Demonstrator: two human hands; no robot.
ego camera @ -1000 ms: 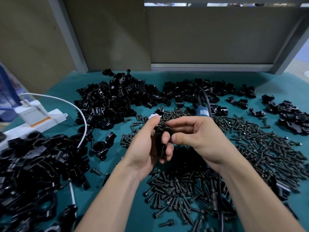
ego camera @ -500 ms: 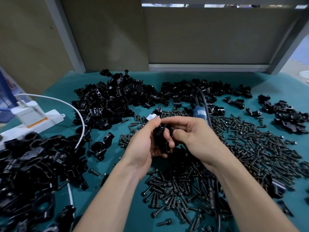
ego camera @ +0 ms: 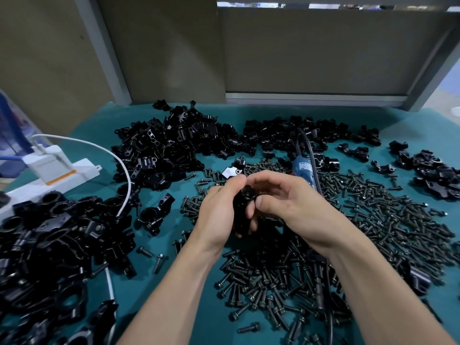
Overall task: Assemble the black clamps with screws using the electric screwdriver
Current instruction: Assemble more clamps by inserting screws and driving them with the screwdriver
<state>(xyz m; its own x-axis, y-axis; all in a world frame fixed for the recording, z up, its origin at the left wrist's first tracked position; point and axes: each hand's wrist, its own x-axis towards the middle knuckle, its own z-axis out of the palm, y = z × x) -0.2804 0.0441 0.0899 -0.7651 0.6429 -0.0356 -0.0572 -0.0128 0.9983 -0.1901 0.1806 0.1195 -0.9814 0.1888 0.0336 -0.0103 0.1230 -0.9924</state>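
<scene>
While left hand [ego camera: 216,207], right hand [ego camera: 291,202] grip one clamp [ego camera: 245,206], one screwdriver [ego camera: 302,168]

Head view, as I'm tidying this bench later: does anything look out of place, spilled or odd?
Nothing looks damaged. Screws lie scattered loose over the teal mat, and the electric screwdriver lies among them, its cord crossing the far clamp pile. The left hand and right hand grip one black clamp.

left hand [ego camera: 216,207]: bare | right hand [ego camera: 292,201]: bare | forearms [ego camera: 174,282]: bare (both)
</scene>
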